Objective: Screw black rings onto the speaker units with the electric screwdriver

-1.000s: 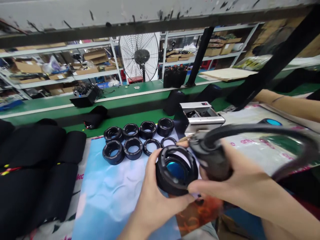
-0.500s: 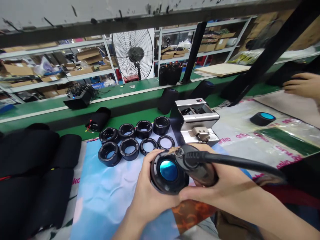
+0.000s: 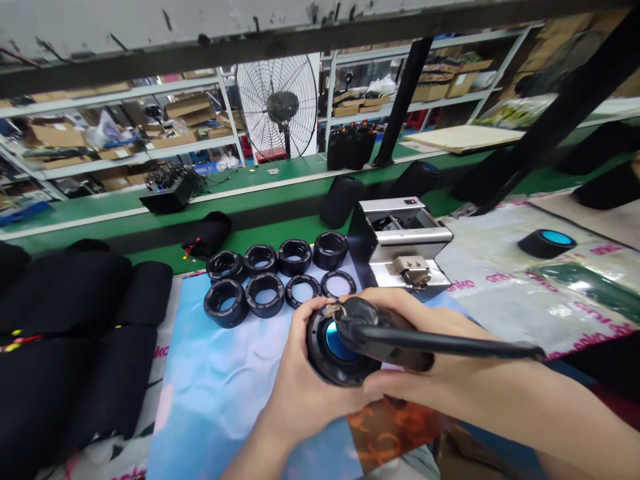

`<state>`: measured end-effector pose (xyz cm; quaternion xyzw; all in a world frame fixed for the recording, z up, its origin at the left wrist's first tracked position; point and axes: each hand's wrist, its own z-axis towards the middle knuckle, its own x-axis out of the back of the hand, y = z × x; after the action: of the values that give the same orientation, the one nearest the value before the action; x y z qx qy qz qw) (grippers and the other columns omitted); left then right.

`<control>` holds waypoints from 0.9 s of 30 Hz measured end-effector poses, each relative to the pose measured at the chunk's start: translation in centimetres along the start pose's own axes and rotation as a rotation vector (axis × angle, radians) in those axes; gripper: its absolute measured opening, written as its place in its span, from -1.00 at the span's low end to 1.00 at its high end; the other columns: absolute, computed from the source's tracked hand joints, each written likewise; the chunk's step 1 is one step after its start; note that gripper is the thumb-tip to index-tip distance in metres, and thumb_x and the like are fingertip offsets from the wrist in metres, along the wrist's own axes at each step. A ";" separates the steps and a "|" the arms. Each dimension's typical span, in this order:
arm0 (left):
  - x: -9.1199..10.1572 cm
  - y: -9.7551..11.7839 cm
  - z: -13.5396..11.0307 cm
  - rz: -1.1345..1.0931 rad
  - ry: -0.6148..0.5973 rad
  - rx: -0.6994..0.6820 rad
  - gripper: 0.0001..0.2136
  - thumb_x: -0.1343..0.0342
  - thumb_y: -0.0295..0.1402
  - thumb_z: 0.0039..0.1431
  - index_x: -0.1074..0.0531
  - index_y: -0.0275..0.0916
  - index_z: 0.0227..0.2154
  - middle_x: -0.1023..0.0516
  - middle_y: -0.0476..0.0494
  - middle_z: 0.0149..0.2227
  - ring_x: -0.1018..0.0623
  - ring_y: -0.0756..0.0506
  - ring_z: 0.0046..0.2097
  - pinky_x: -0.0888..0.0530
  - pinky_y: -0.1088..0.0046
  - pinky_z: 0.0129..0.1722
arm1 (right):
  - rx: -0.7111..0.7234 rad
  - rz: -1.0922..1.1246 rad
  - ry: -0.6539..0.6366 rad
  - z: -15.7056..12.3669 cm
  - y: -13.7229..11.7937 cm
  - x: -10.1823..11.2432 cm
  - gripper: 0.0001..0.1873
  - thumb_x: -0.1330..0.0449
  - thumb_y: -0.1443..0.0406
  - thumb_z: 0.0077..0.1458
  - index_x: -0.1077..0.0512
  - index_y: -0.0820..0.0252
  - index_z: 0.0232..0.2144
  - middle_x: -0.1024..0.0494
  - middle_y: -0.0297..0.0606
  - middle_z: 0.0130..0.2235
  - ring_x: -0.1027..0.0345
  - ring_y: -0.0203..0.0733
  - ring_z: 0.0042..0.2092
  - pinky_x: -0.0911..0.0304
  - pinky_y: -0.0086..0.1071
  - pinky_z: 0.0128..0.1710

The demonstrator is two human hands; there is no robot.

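Note:
My left hand (image 3: pixel 300 387) is wrapped round a black round part with a blue centre (image 3: pixel 336 347), held just above the blue sheet (image 3: pixel 220 380). My right hand (image 3: pixel 425 360) grips a black corded tool (image 3: pixel 380 333), and its tip touches the upper rim of the round part. The tool's thick black cord (image 3: pixel 475 347) runs off to the right. Two rows of several black rings (image 3: pixel 280 273) lie on the sheet just behind my hands.
A small metal machine (image 3: pixel 400 240) stands right behind my hands. Another black part with a blue top (image 3: pixel 546 243) sits on plastic at the right. Black fabric cylinders (image 3: pixel 75 333) are piled at the left. A green conveyor (image 3: pixel 150 227), a fan (image 3: pixel 278 107) and shelves lie beyond.
The tool has tilted down and its tip has come onto the round part's rim. The cord has flattened out. Another person's hand at the far right has left the view.

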<state>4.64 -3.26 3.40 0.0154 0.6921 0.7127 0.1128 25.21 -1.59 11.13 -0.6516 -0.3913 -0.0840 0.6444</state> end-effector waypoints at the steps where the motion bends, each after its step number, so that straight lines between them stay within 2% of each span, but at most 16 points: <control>1: 0.0 0.0 0.0 0.010 0.002 -0.008 -0.15 -0.64 -0.29 -0.25 -0.38 -0.12 0.15 -0.63 -0.18 0.15 -0.66 -0.26 0.16 -0.57 0.19 0.21 | 0.000 -0.010 -0.014 0.0 -0.4 0.2 -0.37 -0.42 0.20 0.04 -0.44 -0.14 0.18 -0.67 -0.42 -0.05 -0.61 -0.11 -0.11 -0.40 -0.39 -0.21; 5: 0.0 -0.4 0.1 0.045 0.039 -0.015 -0.12 -0.65 -0.24 -0.25 -0.37 -0.13 0.18 -0.62 -0.23 0.16 -0.65 -0.33 0.17 -0.55 0.05 0.26 | -0.049 -0.059 -0.024 0.3 -1.4 0.3 -0.42 -0.41 0.31 0.02 -0.45 -0.08 0.11 -0.66 -0.43 -0.15 -0.58 -0.14 -0.21 -0.31 -0.40 -0.28; 9: 0.0 -1.0 0.2 0.099 0.067 -0.109 -0.12 -0.62 -0.30 -0.24 -0.36 -0.10 0.20 -0.61 -0.21 0.20 -0.65 -0.32 0.20 -0.55 0.07 0.29 | -0.057 -0.054 -0.016 0.2 -1.8 -0.3 -0.42 -0.37 0.32 0.07 -0.44 -0.10 0.15 -0.65 -0.39 0.00 -0.59 -0.08 -0.09 -0.33 -0.35 -0.22; 12: 0.1 -1.8 0.1 0.133 0.111 -0.160 -0.04 -0.67 -0.28 -0.30 -0.37 -0.06 0.24 -0.60 -0.19 0.23 -0.63 -0.33 0.25 -0.54 0.08 0.31 | -0.104 -0.019 -0.018 0.2 -2.1 0.1 -0.45 -0.39 0.33 0.05 -0.45 -0.09 0.10 -0.62 -0.42 0.02 -0.55 -0.10 -0.06 -0.33 -0.36 -0.20; 15: 0.3 -2.5 -0.2 0.109 0.157 -0.155 0.10 -0.74 -0.14 -0.46 -0.38 -0.05 0.26 -0.60 -0.22 0.24 -0.64 -0.39 0.25 -0.59 0.07 0.25 | -0.057 -0.045 -0.095 0.5 -2.3 1.1 -0.53 -0.44 0.34 -0.01 -0.44 0.01 -0.05 -0.59 -0.43 -0.09 -0.50 -0.18 -0.16 -0.26 -0.43 -0.32; 18: 0.4 -2.6 -0.5 0.116 0.216 -0.117 0.06 -0.70 0.03 -0.47 -0.44 -0.08 0.21 -0.68 -0.20 0.09 -0.68 -0.39 0.18 -0.61 0.08 0.21 | 0.071 -0.075 -0.098 0.9 -2.5 2.0 -0.53 -0.51 0.33 -0.06 -0.39 0.05 -0.15 -0.53 -0.45 -0.28 -0.41 -0.24 -0.32 -0.15 -0.47 -0.47; 20: 0.3 -2.2 -0.5 0.160 0.233 -0.099 0.10 -0.68 0.12 -0.59 -0.47 -0.11 0.17 -0.71 -0.17 0.01 -0.70 -0.39 0.13 -0.61 0.10 0.19 | 0.061 -0.001 -0.099 1.0 -2.4 2.2 -0.55 -0.50 0.29 -0.01 -0.35 0.03 -0.16 -0.47 -0.49 -0.38 -0.36 -0.28 -0.45 -0.10 -0.48 -0.59; 22: 0.0 -1.7 -0.5 0.209 0.268 -0.088 0.15 -0.65 0.19 -0.69 -0.47 -0.12 0.14 -0.72 -0.16 -0.01 -0.71 -0.38 0.09 -0.63 0.13 0.15 | 0.022 0.110 -0.115 1.0 -2.0 2.0 -0.60 -0.47 0.27 0.06 -0.35 0.00 -0.14 -0.48 -0.51 -0.38 -0.32 -0.31 -0.54 -0.09 -0.49 -0.67; 24: -0.5 -1.2 -0.5 0.238 0.319 -0.084 0.09 -0.62 0.23 -0.55 -0.47 -0.13 0.14 -0.70 -0.20 0.05 -0.70 -0.36 0.10 -0.64 0.18 0.12 | 0.045 0.211 -0.073 1.1 -1.1 1.9 -0.58 -0.50 0.31 0.00 -0.42 -0.01 -0.14 -0.54 -0.48 -0.31 -0.42 -0.29 -0.45 -0.21 -0.52 -0.60; 26: -1.1 -0.8 -0.4 0.241 0.331 -0.124 -0.06 -0.59 0.20 -0.30 -0.47 -0.13 0.14 -0.66 -0.24 0.13 -0.71 -0.32 0.10 -0.66 0.23 0.06 | 0.097 0.403 0.063 1.2 0.5 2.1 -0.51 -0.58 0.36 -0.15 -0.49 0.04 -0.18 -0.59 -0.42 -0.24 -0.50 -0.22 -0.30 -0.32 -0.53 -0.49; 27: -1.3 -0.7 -0.3 0.240 0.318 -0.162 -0.13 -0.58 0.17 -0.22 -0.47 -0.13 0.14 -0.64 -0.26 0.16 -0.71 -0.31 0.09 -0.68 0.25 0.02 | 0.127 0.514 0.158 1.3 1.3 2.5 -0.50 -0.60 0.33 -0.17 -0.49 0.07 -0.19 -0.60 -0.40 -0.24 -0.50 -0.21 -0.32 -0.33 -0.51 -0.49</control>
<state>5.95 -3.81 2.91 -0.0241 0.6347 0.7679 -0.0829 27.24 0.76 11.43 -0.6793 -0.1661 0.0566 0.7125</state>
